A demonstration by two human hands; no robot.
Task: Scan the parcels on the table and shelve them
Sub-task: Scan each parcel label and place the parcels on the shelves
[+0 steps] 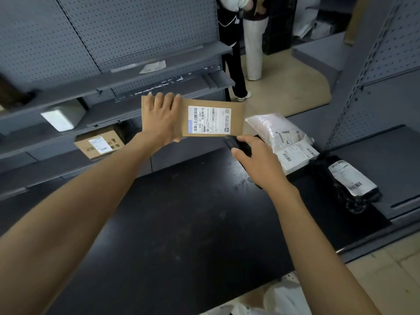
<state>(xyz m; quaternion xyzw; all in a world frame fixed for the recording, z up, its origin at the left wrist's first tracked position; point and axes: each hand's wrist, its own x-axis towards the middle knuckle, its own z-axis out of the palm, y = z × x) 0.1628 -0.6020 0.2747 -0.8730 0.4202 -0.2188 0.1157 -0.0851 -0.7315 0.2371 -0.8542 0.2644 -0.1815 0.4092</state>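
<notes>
Left hand (161,119) on brown envelope (209,120), right hand (258,161) around scanner (230,142).

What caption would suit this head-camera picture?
Left hand holds a labelled brown envelope; right hand grips a black scanner beside it.

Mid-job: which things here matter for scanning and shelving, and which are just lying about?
Job: brown envelope in left hand; scanner in right hand; pale bag, white box, black bag on table.
Lying about: cardboard box, loose paper on shelving.
</notes>
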